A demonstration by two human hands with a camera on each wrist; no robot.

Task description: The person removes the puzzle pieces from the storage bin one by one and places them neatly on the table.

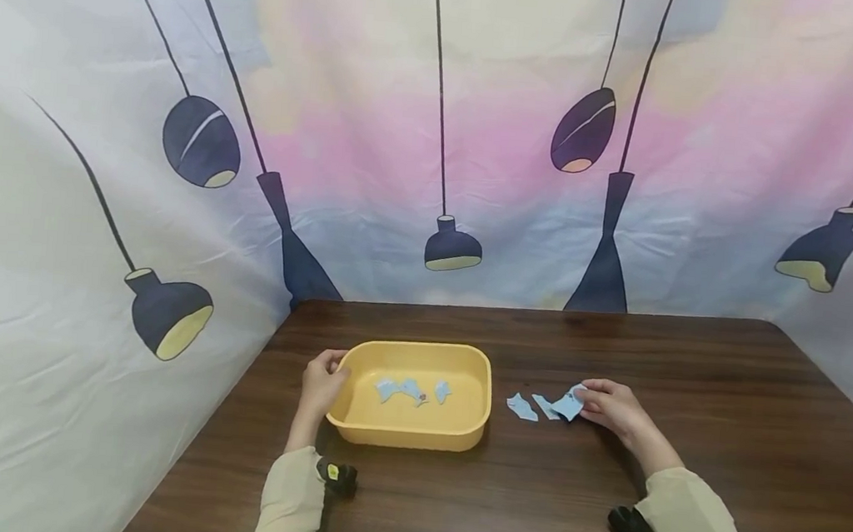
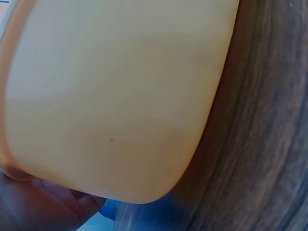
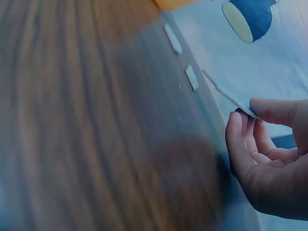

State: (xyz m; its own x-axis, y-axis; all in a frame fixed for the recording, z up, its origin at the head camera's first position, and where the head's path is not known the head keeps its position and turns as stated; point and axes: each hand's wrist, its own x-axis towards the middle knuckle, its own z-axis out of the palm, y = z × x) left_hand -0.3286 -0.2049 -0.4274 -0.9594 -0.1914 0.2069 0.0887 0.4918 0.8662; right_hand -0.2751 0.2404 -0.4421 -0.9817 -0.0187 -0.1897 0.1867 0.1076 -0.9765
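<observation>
A yellow rectangular tub (image 1: 405, 439) stands on the table, with several torn-looking light blue pieces (image 1: 411, 388) lying on its floor. My left hand (image 1: 321, 387) grips the tub's left rim, thumb over the edge; the left wrist view shows the tub's outer wall (image 2: 115, 106) close up. To the right of the tub, my right hand (image 1: 616, 410) pinches a thin, flat, jagged light blue piece (image 1: 568, 404) between thumb and fingers, raised off the wood. In the right wrist view this piece (image 3: 231, 97) appears edge-on. Two more blue pieces (image 1: 522, 407) lie between it and the tub.
The dark brown wooden table (image 1: 497, 514) reaches back to a hanging cloth (image 1: 512, 139) printed with pendant lamps. Black wrist devices, one on the left arm (image 1: 338, 477) and one on the right (image 1: 626, 525), sit just above the table top.
</observation>
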